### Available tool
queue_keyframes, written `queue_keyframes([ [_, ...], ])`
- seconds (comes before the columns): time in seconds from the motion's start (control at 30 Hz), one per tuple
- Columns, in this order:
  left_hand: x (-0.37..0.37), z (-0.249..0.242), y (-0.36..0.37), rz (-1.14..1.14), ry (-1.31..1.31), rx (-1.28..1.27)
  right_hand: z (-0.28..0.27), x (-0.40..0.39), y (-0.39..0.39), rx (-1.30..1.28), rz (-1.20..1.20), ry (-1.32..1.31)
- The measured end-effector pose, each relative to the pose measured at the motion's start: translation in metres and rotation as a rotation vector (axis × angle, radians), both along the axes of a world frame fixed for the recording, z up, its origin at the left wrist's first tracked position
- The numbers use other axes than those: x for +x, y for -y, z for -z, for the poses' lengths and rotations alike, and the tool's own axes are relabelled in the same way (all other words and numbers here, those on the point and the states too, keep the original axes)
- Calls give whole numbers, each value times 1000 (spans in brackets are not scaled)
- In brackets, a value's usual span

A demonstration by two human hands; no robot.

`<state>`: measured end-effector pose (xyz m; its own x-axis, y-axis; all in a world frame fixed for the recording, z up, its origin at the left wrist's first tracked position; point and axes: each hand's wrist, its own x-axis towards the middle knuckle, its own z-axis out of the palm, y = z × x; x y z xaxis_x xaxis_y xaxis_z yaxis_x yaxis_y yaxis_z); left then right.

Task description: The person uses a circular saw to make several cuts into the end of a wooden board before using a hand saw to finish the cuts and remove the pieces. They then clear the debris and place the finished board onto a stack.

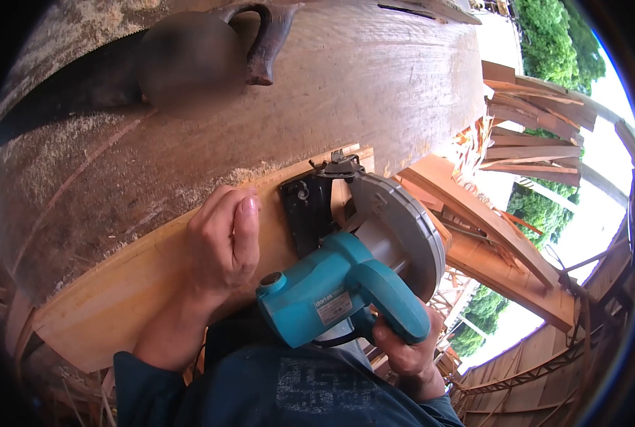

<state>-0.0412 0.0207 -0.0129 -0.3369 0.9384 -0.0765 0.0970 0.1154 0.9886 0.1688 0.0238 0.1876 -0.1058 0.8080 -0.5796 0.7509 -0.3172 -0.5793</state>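
Observation:
A teal circular saw (310,292) with a grey blade guard sits tilted at the right end of a pale wooden board (125,285). My right hand (410,345) is wrapped round the saw's rear handle. The saw's black base plate (307,213) lies on the board. Left of that plate, my left hand (225,238) rests over the board near its far edge, fingers curled in and thumb laid alongside. Whatever is inside those fingers, if anything, is hidden. The blade itself cannot be made out behind the guard.
Beyond the board spreads a large brown wooden work surface (346,85) dusted with sawdust. A handsaw with a dark handle (264,50) lies at the upper left, partly blurred out. Timber planks (488,220) and stacked offcuts (534,153) stand to the right.

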Motion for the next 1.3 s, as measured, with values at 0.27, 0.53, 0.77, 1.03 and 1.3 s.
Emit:
queue_keyframes([
  [0.27, -2, -1, 0, -25, 67, 10, 0, -6, -7, 13, -10, 4],
  [0.53, -3, 8, 1, -41, 103, 101, 0, -8, -13, -30, 17, -14],
  [0.77, -5, 5, 0, -78, 210, 79, 0, -12, -24, -23, -49, 4],
  [1.03, -6, 6, 1, -89, 276, 49, 0, -17, -28, -62, 35, -20],
  [1.3, -4, 14, 3, -122, 351, 94, 0, -25, -35, -60, 60, -38],
])
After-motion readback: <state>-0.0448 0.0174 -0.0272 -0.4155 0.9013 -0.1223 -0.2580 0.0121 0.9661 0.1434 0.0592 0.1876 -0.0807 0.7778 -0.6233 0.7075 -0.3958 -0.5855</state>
